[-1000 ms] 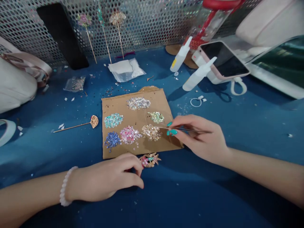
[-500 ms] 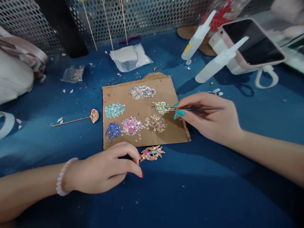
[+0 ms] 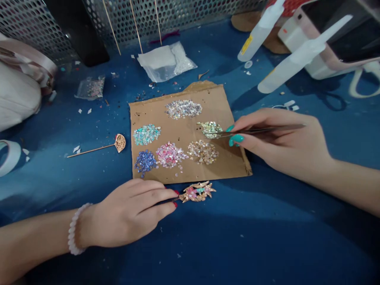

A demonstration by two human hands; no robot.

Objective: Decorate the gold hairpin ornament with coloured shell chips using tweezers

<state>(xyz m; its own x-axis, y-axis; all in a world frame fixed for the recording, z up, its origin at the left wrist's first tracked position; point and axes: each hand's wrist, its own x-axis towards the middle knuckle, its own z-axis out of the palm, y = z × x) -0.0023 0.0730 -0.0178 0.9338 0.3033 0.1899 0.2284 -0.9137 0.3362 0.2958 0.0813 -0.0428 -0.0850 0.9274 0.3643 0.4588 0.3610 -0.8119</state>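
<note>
The left hand (image 3: 127, 211) pinches the end of a gem-set gold ornament (image 3: 198, 192) just beside the cardboard's (image 3: 228, 163) near edge; the right hand (image 3: 293, 146) pinches tweezers (image 3: 261, 130), tips at the pale-green chips (image 3: 211, 126).

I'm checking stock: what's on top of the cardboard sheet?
Six piles of tiny pieces: silver, turquoise, green, blue, pink and tan; tweezers reach over the green. Cardboard beneath each pile is mostly hidden.

Clearance: near side passable, far right obstructed.
Route along near tabletop (image 3: 231, 245), between forearms (image 3: 35, 245); right hand (image 3: 291, 146) obstructs part of cardboard's (image 3: 184, 130) right edge; beyond, two white bottles (image 3: 289, 65) stand in the way.
</note>
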